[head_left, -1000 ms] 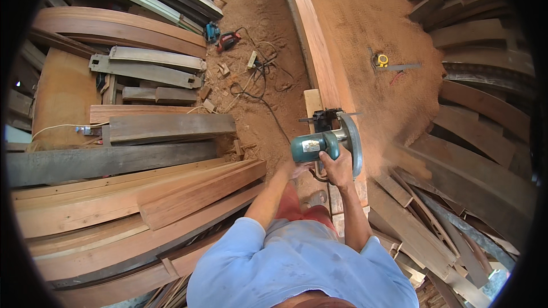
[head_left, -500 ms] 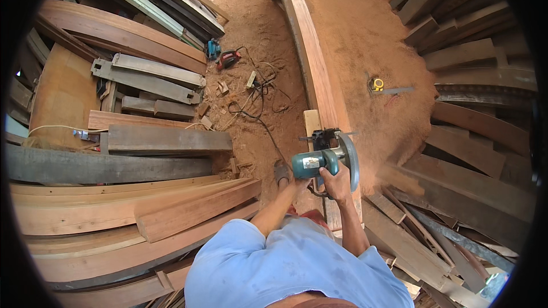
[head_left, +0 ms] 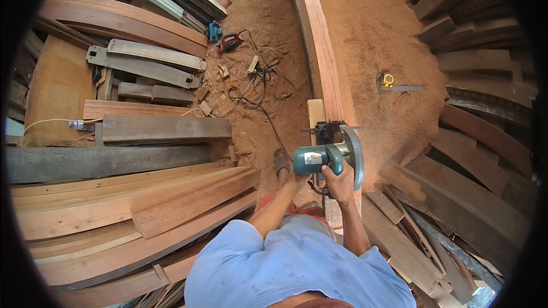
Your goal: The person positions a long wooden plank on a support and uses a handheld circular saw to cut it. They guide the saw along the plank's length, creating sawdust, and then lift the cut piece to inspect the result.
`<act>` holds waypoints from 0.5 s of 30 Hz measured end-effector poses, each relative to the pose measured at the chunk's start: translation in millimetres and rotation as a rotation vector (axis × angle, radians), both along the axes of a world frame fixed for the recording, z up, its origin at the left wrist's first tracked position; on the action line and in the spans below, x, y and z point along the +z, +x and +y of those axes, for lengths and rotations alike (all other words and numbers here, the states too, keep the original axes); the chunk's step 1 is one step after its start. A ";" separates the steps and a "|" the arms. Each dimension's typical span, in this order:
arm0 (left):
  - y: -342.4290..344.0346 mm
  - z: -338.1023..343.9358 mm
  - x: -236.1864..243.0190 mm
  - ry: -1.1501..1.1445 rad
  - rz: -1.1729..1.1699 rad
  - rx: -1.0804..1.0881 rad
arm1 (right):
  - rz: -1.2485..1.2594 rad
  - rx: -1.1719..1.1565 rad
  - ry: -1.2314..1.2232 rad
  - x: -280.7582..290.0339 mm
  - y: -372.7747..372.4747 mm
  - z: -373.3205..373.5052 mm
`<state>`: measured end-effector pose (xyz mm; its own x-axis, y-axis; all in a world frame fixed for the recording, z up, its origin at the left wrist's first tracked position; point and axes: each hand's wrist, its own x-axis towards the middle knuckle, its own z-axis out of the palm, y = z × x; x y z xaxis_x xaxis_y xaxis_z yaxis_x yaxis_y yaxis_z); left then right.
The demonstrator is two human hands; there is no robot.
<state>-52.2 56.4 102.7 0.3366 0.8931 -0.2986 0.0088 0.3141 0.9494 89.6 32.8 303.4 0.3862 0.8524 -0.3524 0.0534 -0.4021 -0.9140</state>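
Observation:
A green circular saw point(head_left: 311, 158) with a grey blade guard sits on a long reddish wooden beam point(head_left: 323, 51). My right hand point(head_left: 339, 182) is wrapped round its rear handle, thumb on top. Close against the near side of the motor housing is my left hand point(head_left: 301, 181); its fingers are hidden under the saw, so I cannot tell what they grip. A short pale wood strip point(head_left: 315, 113) lies along the beam's left side and runs beneath the saw. The blade itself is hidden. Hazy dust hangs right of the guard.
Sawdust covers the ground. At left lie a red power tool point(head_left: 230, 43), a blue tool point(head_left: 214, 32) and tangled cords point(head_left: 265, 74). A yellow tape measure point(head_left: 387, 80) rests on the sawdust at right. Stacked timber point(head_left: 165, 131) flanks the left; more planks point(head_left: 468, 194) line the right.
The whole view has shifted slightly, with the far scene higher and further right. Both hands and the saw keep about the same place on the beam.

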 end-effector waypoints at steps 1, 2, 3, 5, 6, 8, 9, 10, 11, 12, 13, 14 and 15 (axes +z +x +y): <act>-0.4 1.5 -5.2 -0.011 0.025 -0.011 | -0.043 0.000 0.022 -1.0 -0.4 1.4; 0.5 3.7 -10.9 -0.020 0.048 -0.023 | -0.047 0.000 0.014 -1.3 0.4 2.5; 1.6 5.6 -16.6 -0.033 0.047 -0.042 | -0.052 -0.002 0.006 -1.5 1.9 3.9; -5.1 3.7 -53.3 -0.058 0.026 -0.056 | -0.049 0.012 0.000 1.8 0.3 7.9; -9.8 3.2 -75.7 -0.068 0.003 -0.057 | -0.043 0.022 0.004 3.3 -1.7 9.7; -10.5 4.4 -102.9 0.010 0.000 -0.014 | -0.007 0.039 -0.012 10.5 -5.5 15.1; -12.6 2.7 -112.7 0.050 0.001 0.012 | 0.023 0.053 -0.030 18.2 -7.8 18.4; -4.1 4.2 -103.8 -0.012 -0.042 0.010 | 0.040 0.031 -0.056 20.2 -3.2 18.6; -0.6 7.3 -94.4 -0.048 -0.066 0.007 | 0.037 0.012 -0.038 17.3 -0.1 18.3; 4.1 10.7 -85.0 -0.073 -0.085 0.005 | 0.033 -0.004 -0.020 12.2 2.4 17.8; 3.4 12.2 -81.1 -0.082 -0.089 0.011 | 0.034 -0.007 0.001 8.7 2.0 18.2; 3.1 13.8 -77.4 -0.090 -0.097 0.014 | 0.043 -0.001 0.009 6.0 2.1 18.5; 3.9 15.6 -73.8 -0.098 -0.103 0.017 | 0.052 0.006 0.017 3.6 2.5 19.0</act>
<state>-48.3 72.0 29.0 0.3551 0.8672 -0.3490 -0.0932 0.4043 0.9099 92.1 51.9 307.0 0.3626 0.8608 -0.3571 0.0081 -0.3861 -0.9224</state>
